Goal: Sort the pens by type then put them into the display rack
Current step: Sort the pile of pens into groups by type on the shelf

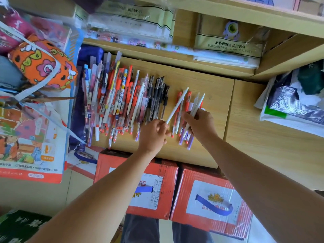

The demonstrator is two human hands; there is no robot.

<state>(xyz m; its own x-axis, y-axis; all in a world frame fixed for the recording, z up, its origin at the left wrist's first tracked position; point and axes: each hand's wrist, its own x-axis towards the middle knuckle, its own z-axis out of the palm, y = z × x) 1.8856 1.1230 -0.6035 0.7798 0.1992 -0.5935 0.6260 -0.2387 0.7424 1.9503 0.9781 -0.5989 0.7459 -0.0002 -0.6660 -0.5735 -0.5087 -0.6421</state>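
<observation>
Wooden counter point(210, 81), pen pile point(121, 100), stocked shelves point(228, 71)

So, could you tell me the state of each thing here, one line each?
left hand: pinches one white pen, tilted.
right hand: grips a bunch of pens.
pen pile: lies loose on the wooden shelf.
red boxes: closed.

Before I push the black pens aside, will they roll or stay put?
The black pens look like slim round barrels on a smooth wooden tabletop, so they'd probably roll. Their caps seem to have clips, which may stop that. They lie side by side, so a push likely shifts several together.
</observation>
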